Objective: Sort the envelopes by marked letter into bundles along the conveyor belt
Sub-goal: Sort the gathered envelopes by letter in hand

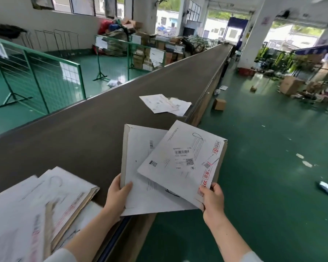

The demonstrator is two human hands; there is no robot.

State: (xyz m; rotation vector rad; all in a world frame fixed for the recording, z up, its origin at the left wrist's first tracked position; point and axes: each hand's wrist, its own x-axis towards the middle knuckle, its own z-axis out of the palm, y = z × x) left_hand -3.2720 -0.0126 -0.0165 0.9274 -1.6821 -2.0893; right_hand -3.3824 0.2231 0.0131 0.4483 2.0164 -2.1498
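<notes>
The left hand (119, 193) grips a white envelope (138, 148) by its lower edge. The right hand (213, 199) pinches a second envelope (186, 148), tilted over the first. A pile (45, 201) lies on the belt (83, 129); two more envelopes (159, 103) overlap farther along.

Looks forward and down from head height, wide-angle, along the conveyor belt (102, 120) receding toward the upper right. Sits close over the left hand (117, 193), right hand (213, 201) and held envelopes (178, 163), low at centre. Takes in green floor (263, 167) on both sides, with the belt's far end small and distant.
</notes>
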